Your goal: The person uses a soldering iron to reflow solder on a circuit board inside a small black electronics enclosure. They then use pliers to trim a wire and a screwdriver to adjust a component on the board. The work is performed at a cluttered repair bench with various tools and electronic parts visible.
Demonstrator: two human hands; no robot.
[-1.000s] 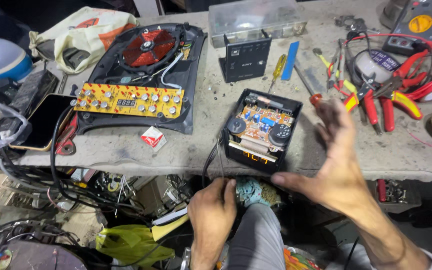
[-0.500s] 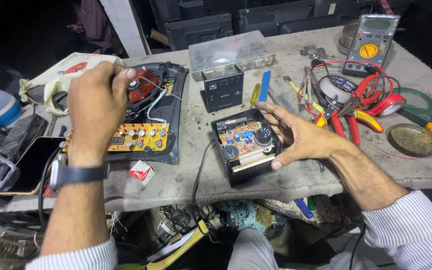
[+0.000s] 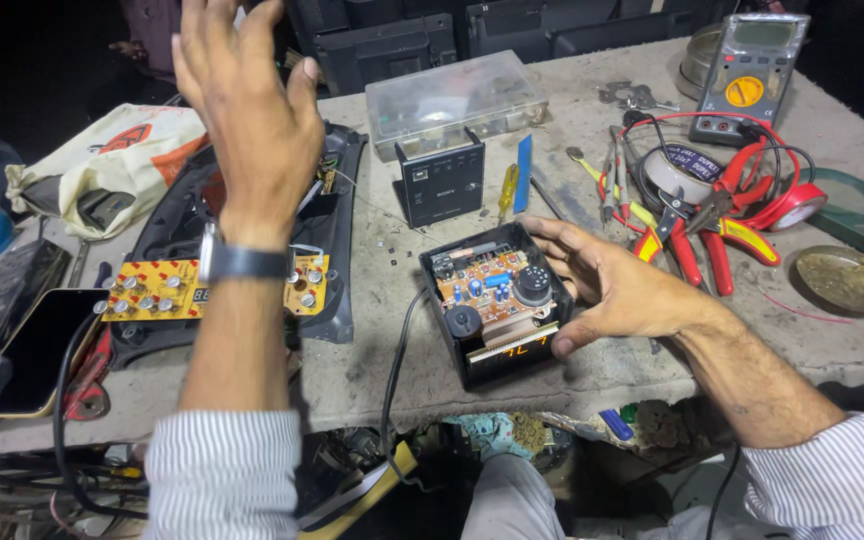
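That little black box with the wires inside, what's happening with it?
A person's right hand cups the side of the opened black box on the workbench, its orange circuit board showing. The left hand is raised, open and empty, above a yellow button board. Red pliers and a multimeter lie nearby.

Electronics repair workshop. Worn grey bench (image 3: 592, 370) carried multimeter (image 3: 749, 75) at far right corner, red-handled pliers (image 3: 697, 235) along right side, opened black device (image 3: 497, 300) with bare circuit board near front edge, yellow circuit board (image 3: 157, 290) toward left edge.
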